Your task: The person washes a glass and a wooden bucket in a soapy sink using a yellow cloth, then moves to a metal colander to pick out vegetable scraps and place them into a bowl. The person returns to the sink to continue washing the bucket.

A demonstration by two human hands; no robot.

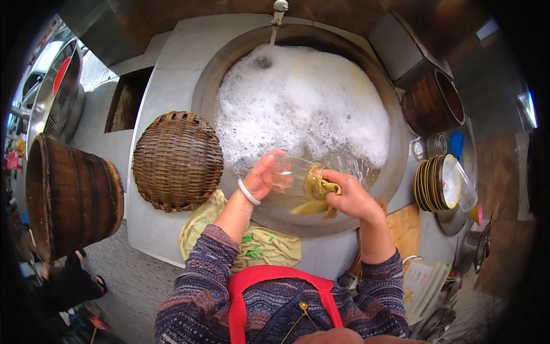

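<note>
A clear glass jar point(288, 175) lies sideways over the near part of a large wok-like basin point(206, 81). My left hand point(258, 176) is closed around the jar's base end. With my right hand point(351, 193) I grip a yellow-green cloth point(328, 188) at the jar's mouth. Part of the cloth is pushed inside the mouth, and a loose end point(309, 208) hangs below. White suds point(300, 94) cover most of the water in the basin. Cloudier open water shows just beyond the jar. From a tap point(279, 10) at the far rim, a stream runs into the foam.
An upturned woven basket point(177, 161) sits left of the basin, above a damp yellow towel point(270, 247). Wooden buckets stand at far left point(79, 198) and upper right point(429, 103). Stacked bowls point(429, 182), a blue scoop point(457, 144) and a wooden board point(404, 228) are on the right.
</note>
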